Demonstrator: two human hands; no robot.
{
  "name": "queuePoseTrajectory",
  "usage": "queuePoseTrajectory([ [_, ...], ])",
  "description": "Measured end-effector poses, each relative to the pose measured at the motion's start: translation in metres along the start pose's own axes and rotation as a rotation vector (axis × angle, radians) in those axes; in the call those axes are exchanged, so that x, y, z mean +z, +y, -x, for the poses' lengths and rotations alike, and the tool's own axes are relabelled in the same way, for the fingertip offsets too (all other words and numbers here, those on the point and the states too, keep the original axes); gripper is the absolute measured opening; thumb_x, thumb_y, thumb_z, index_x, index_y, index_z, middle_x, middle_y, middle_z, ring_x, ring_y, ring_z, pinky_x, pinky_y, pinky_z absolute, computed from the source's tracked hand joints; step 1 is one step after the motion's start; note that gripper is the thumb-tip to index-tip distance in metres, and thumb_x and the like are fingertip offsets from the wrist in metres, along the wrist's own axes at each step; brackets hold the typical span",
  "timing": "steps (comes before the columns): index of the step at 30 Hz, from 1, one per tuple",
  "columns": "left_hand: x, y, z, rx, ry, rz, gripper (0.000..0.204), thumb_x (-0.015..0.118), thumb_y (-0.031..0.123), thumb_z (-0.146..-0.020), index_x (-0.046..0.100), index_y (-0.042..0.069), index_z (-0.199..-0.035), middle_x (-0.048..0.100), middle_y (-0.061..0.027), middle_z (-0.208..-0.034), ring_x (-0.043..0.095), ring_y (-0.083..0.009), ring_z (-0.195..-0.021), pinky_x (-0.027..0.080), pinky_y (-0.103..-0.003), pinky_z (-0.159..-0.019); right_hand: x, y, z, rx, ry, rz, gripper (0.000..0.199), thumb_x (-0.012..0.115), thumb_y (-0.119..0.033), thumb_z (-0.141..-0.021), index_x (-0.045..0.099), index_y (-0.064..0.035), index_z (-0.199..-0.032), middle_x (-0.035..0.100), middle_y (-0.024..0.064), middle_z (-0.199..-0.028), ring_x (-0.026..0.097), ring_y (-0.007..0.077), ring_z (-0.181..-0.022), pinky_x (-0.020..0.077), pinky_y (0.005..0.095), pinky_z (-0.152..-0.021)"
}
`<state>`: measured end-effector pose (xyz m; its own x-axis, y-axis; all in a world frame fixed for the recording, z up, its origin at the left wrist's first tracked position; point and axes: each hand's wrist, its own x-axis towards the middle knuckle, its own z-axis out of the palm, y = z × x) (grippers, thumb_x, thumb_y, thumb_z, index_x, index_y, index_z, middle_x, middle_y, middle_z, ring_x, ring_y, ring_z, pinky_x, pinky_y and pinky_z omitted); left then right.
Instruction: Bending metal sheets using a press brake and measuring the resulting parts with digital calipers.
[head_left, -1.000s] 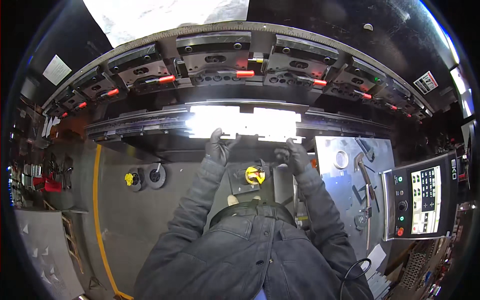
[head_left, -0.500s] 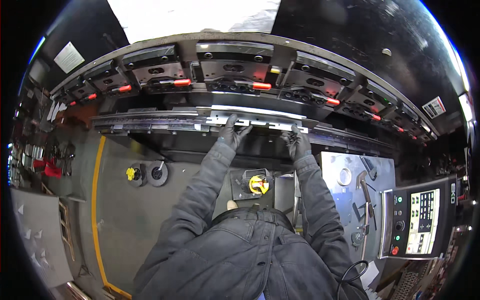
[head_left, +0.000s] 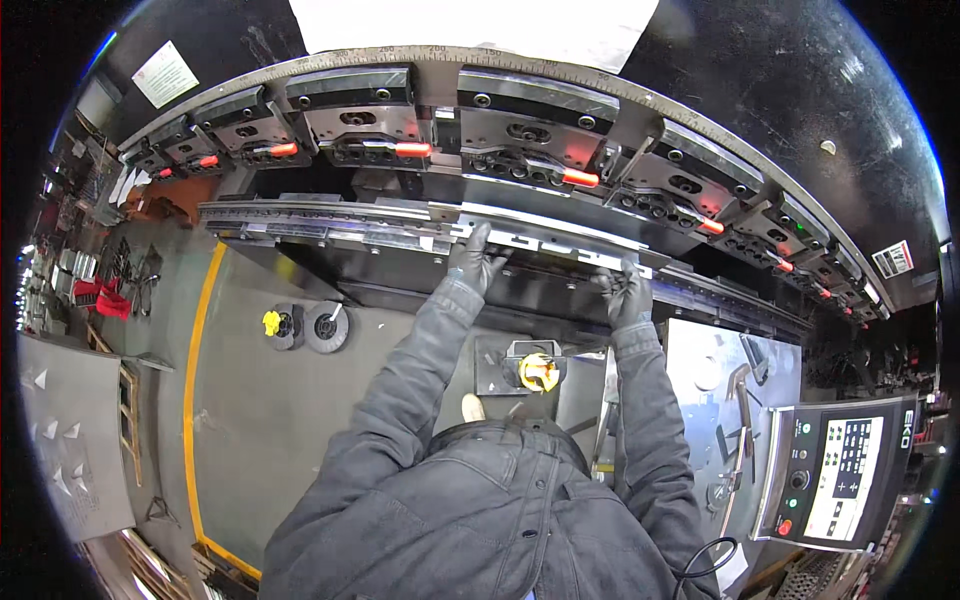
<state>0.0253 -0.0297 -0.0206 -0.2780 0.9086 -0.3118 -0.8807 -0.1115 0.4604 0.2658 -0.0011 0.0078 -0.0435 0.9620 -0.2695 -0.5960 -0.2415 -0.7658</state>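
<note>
A narrow, bright sheet-metal strip with cutouts [head_left: 545,246] lies along the lower die rail [head_left: 330,232] of a press brake. Near the strip's left end, my left hand [head_left: 478,265], in a dark glove, grips the front edge with the thumb on top. My right hand [head_left: 629,297], gloved alike, pinches the right end. The fingers beneath the metal are partly hidden. Above and behind the strip hangs a row of upper tool clamps [head_left: 540,120] with red-orange handles [head_left: 580,178].
To my right stand a metal side table [head_left: 700,350] with a hammer [head_left: 740,395] and a control panel [head_left: 850,470] with a lit screen. A foot pedal unit with a yellow part [head_left: 538,372] sits on the floor below. Two dark wheel-like discs [head_left: 327,327] lie left, inside a yellow floor line [head_left: 200,340].
The whole view has shifted, so the machine and my hands appear farther right. Both hands keep hold of the strip, which stays at the die rail.
</note>
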Motion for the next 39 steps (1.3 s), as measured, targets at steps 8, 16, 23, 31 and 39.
queuePoseTrajectory([
  [8,0.006,-0.003,0.001,0.041,0.122,-0.055,0.022,0.063,0.014,-0.071,0.054,0.006,-0.090,0.050,-0.0052,-0.069,0.049,-0.0151,-0.059,0.050,-0.033,-0.050,-0.007,0.005,-0.007,-0.035,0.010,-0.019,0.024,0.050,-0.014,-0.080,0.044,0.0023,-0.097,0.057,0.0175,-0.067,0.056,0.0190,-0.053,0.0465,0.0207,-0.046],
  [16,0.018,0.002,0.007,0.073,0.143,-0.095,0.021,0.064,0.015,-0.070,0.050,0.003,-0.080,0.048,-0.0069,-0.066,0.048,-0.0160,-0.057,0.049,-0.032,-0.051,-0.004,-0.002,-0.006,-0.008,-0.027,-0.020,0.021,0.051,-0.014,-0.079,0.045,0.0016,-0.093,0.057,0.0165,-0.066,0.057,0.0189,-0.053,0.0464,0.0207,-0.046],
  [23,0.021,0.004,0.007,0.079,0.169,-0.113,0.022,0.065,0.015,-0.069,0.049,0.003,-0.078,0.048,-0.0077,-0.066,0.048,-0.0167,-0.058,0.049,-0.033,-0.053,0.006,-0.009,0.003,-0.044,-0.016,-0.024,0.021,0.052,-0.013,-0.079,0.045,0.0013,-0.091,0.056,0.0153,-0.065,0.057,0.0188,-0.054,0.0465,0.0209,-0.045],
  [31,0.005,0.005,-0.005,0.028,0.102,-0.026,0.024,0.066,0.017,-0.070,0.050,0.006,-0.084,0.050,-0.0074,-0.072,0.049,-0.0172,-0.058,0.050,-0.036,-0.060,0.013,-0.012,0.001,-0.039,0.041,-0.077,0.020,0.053,-0.015,-0.078,0.046,-0.0002,-0.088,0.056,0.0139,-0.064,0.056,0.0175,-0.053,0.0453,0.0207,-0.044],
  [39,0.015,0.016,0.003,-0.012,0.098,-0.079,0.023,0.064,0.019,-0.072,0.051,0.007,-0.088,0.051,-0.0069,-0.080,0.052,-0.0174,-0.062,0.050,-0.035,-0.063,0.009,-0.023,0.001,-0.073,0.007,-0.083,0.021,0.055,-0.017,-0.078,0.047,-0.0014,-0.088,0.055,0.0113,-0.065,0.053,0.0142,-0.052,0.0423,0.0192,-0.042],
])
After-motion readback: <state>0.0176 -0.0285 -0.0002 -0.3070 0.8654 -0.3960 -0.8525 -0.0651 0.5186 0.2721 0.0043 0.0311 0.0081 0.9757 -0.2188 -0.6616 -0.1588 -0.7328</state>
